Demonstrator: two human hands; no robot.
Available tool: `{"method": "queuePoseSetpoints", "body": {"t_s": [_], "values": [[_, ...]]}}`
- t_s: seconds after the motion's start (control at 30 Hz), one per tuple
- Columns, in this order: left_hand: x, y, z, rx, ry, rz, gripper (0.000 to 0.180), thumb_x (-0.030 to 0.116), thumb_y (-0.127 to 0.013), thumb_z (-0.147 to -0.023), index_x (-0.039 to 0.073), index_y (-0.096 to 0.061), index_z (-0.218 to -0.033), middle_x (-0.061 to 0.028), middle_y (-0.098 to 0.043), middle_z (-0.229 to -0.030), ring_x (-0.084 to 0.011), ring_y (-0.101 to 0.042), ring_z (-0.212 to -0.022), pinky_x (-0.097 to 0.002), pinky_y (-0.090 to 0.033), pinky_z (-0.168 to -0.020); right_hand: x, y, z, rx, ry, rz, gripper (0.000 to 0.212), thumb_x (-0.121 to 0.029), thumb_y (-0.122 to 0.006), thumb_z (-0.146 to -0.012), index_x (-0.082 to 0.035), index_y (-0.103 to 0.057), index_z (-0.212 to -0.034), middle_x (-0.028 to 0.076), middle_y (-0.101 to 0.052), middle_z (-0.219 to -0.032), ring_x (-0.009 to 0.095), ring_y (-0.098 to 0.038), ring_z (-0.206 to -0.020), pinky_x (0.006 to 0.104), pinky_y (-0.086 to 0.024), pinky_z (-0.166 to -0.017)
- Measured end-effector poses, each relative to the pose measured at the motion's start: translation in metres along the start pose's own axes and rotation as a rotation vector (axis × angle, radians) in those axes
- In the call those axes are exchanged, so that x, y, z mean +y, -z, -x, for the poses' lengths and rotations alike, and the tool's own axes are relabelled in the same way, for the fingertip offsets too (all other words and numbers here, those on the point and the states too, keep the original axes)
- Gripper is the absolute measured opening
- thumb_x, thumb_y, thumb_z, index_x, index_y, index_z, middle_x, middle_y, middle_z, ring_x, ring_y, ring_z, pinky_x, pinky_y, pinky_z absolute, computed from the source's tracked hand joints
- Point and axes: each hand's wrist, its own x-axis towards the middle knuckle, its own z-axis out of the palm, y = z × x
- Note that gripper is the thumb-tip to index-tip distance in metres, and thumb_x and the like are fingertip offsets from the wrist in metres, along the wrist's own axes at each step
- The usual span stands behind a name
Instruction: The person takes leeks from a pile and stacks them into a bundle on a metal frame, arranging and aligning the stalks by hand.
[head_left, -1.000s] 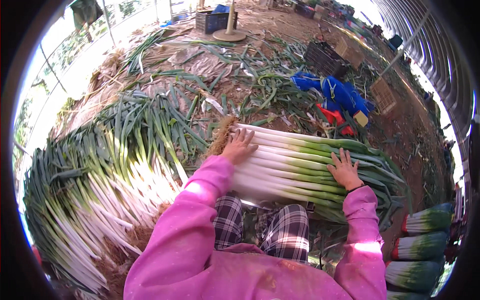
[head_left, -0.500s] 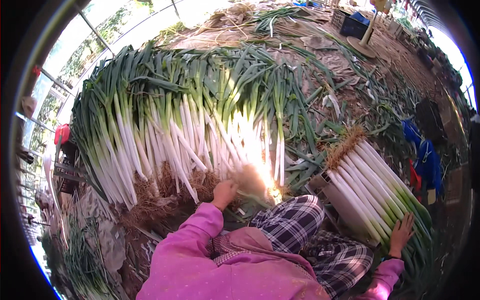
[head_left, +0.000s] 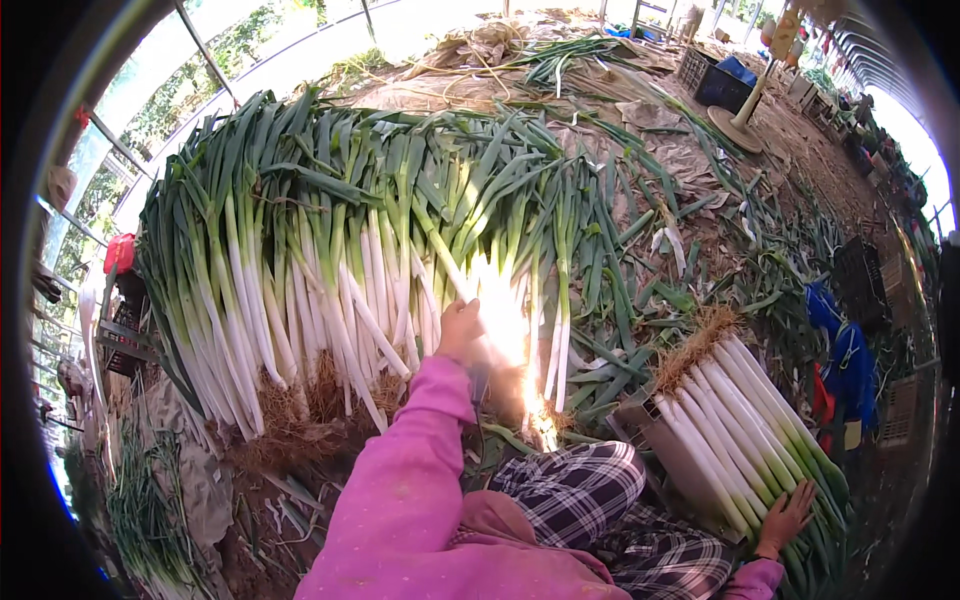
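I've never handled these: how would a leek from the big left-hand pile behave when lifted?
The white stems look straight, so that end probably stays fairly stiff. The green leaves bend across one another, so they would likely flop. The roots look matted together, so they may snag.

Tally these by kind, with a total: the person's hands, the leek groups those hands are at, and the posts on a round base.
Hands (left hand, right hand): 2
Leek groups (large spread pile at the left, neat bundle at the right): 2
Post on a round base: 1
Total: 5
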Motion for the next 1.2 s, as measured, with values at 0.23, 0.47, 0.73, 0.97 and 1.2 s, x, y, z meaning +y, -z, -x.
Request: {"method": "queuePoseSetpoints", "body": {"t_s": [0.23, 0.47, 0.73, 0.97, 1.2], "values": [[0.014, 0.039, 0.041, -0.125, 0.082, -0.023, 0.022, 0.016, -0.059, -0.09, 0.0, -0.055, -0.106, -0.009, -0.064, -0.091, -0.0206, -0.066, -0.076, -0.034, -0.057, -0.067, -0.001, -0.016, -0.007, 0.073, 0.015, -0.006, 0.052, -0.026, -0.045, -0.094, -0.016, -0.033, -0.144, -0.002, -0.026, -0.152, 0.022, -0.023, -0.14, 0.0579, -0.022, -0.107], [0.018, 0.036, 0.086, -0.178, 0.107, 0.04, 0.022, 0.018, -0.062, -0.088, 0.0, -0.057, -0.099, -0.0088, -0.064, -0.087, -0.0185, -0.065, -0.07, -0.0327, -0.056, -0.06, 0.002, -0.013, -0.005, 0.093, 0.006, 0.004, 0.05, -0.026, -0.045, -0.094, -0.015, -0.036, -0.142, -0.001, -0.028, -0.151, 0.021, -0.025, -0.14, 0.0568, -0.024, -0.107], [-0.029, 0.074, 0.066, 0.009, -0.197, -0.681, 0.029, 0.021, -0.065, -0.082, -0.002, -0.06, -0.098, -0.0168, -0.064, -0.09, -0.0285, -0.062, -0.078, -0.0385, -0.05, -0.068, -0.006, -0.005, -0.005, -0.014, -0.019, 0.029, 0.051, -0.027, -0.044, -0.095, -0.018, -0.034, -0.144, -0.001, -0.029, -0.151, 0.02, -0.026, -0.139, 0.0557, -0.021, -0.108], [0.038, 0.177, 0.1, 0.89, -0.796, -1.116, 0.041, 0.02, -0.068, -0.075, 0.001, -0.051, -0.107, -0.0211, -0.055, -0.105, -0.038, -0.052, -0.099, -0.0465, -0.042, -0.086, -0.005, -0.005, -0.006, -0.04, -0.05, 0.039, 0.055, -0.025, -0.046, -0.093, -0.018, -0.031, -0.145, -0.001, -0.026, -0.152, 0.02, -0.024, -0.14, 0.0546, -0.021, -0.109], [0.116, 0.174, 0.098, 0.165, -0.147, -0.891, 0.047, 0.014, -0.068, -0.076, -0.005, -0.046, -0.113, -0.021, -0.063, -0.095, -0.0346, -0.065, -0.079, -0.0431, -0.053, -0.069, -0.011, 0.006, -0.003, -0.007, -0.039, 0.004, 0.053, -0.025, -0.045, -0.093, -0.017, -0.033, -0.144, 0.0, -0.028, -0.151, 0.02, -0.026, -0.139, 0.0545, -0.021, -0.108]]}}
